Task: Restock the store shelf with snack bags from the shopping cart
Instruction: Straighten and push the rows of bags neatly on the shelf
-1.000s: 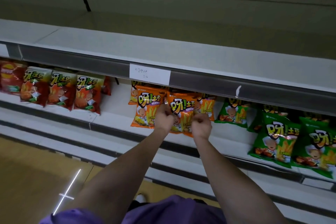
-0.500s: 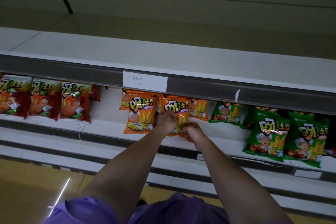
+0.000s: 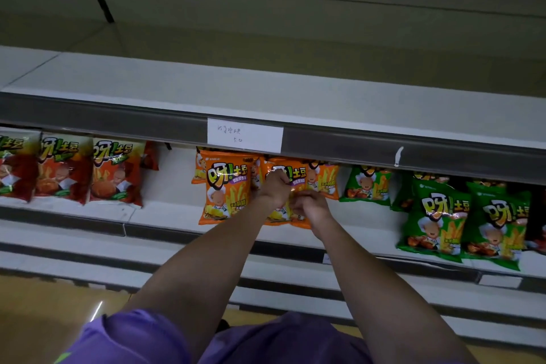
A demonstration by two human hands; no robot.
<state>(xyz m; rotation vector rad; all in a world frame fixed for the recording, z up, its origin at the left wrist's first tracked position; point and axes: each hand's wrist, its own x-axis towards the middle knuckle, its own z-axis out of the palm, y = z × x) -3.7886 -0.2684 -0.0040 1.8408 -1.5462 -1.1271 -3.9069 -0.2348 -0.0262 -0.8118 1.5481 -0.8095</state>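
In the head view, the step in hand looks like seating an orange snack bag (image 3: 298, 174) upright near the shelf's (image 3: 165, 214) front edge, just beside another orange bag (image 3: 226, 186); the left hand (image 3: 274, 189) has its fingers curled onto the bag's upper part and the right hand (image 3: 310, 205) pinches its lower front, so the next move probably calls for letting go without tipping it. Red bags (image 3: 115, 174) stand toward the shelf's left end and green bags (image 3: 434, 216) toward its right; a handwritten label (image 3: 245, 135) sits on the rail above; the shopping cart is out of sight and the aisle is dim.
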